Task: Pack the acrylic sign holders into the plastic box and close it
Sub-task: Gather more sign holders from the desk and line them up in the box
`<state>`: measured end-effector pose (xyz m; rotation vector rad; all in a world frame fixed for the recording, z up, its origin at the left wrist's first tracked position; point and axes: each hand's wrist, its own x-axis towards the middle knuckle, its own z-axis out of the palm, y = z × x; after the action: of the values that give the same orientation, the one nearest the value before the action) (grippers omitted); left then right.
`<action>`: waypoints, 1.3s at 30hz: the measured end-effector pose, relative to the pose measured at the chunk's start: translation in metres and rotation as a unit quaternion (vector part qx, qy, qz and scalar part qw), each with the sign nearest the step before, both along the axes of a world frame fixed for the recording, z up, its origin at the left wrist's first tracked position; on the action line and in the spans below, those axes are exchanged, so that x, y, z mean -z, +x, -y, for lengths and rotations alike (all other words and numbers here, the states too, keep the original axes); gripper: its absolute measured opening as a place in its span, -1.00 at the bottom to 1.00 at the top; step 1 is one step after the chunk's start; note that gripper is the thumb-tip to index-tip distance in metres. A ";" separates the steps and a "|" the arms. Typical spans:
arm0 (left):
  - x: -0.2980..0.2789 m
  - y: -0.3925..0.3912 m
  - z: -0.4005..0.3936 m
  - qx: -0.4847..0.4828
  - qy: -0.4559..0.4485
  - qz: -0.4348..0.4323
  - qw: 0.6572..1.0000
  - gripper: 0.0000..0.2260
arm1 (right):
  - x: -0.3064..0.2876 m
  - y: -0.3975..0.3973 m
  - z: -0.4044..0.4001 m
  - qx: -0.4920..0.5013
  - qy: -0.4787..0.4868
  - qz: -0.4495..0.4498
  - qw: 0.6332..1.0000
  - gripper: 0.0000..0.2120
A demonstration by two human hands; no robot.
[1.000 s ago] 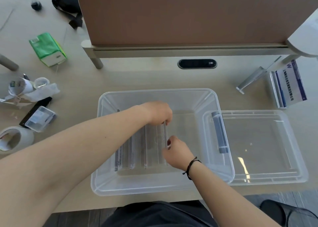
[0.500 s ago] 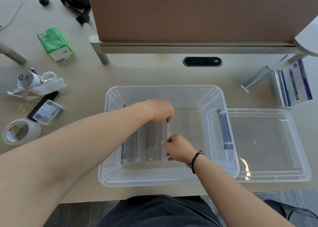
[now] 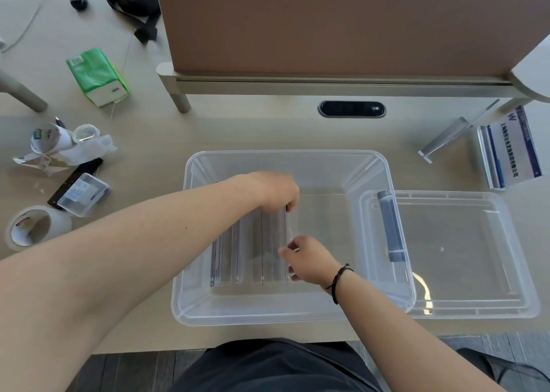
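The plastic box (image 3: pixel 372 165) my fingers (image 3: pixel 290 207) reach into is clear, smooth plastic with a faintly frosted look. The acrylic sign holders (image 3: pixel 253 243) in it are glassy and transparent, with hard, polished edges. Beside it the lid (image 3: pixel 476 251) is the same clear plastic and catches a glossy glare, its handle (image 3: pixel 391 228) a matt grey-blue. The worktop (image 3: pixel 238 129) is pale, matt, with a fine wood-grain look. The divider panel (image 3: pixel 327 28) looks matt brown on a dull metal rail (image 3: pixel 327 86). The tissue pack (image 3: pixel 96 76) has shiny green wrapping.
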<state>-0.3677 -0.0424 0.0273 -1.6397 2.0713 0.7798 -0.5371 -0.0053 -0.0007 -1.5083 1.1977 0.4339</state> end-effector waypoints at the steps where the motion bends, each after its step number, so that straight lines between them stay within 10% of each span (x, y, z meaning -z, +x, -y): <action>1: 0.000 0.001 0.000 -0.001 0.003 0.000 1.000 -0.59 | 0.000 0.001 0.000 0.001 0.001 0.000 1.000 -0.75; 15: 0.001 0.024 0.011 -0.300 -0.015 -0.223 0.927 -0.60 | 0.002 -0.002 0.001 0.010 0.010 0.011 1.000 -0.79; 39: -0.030 -0.014 0.027 -0.183 -0.066 -0.160 0.968 -0.73 | -0.022 -0.025 0.021 0.040 -0.003 0.037 0.999 -0.56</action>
<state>-0.3814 -0.0695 0.0574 -2.1289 2.0922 1.1110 -0.5619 -0.0261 0.0217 -1.4642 1.1989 0.3185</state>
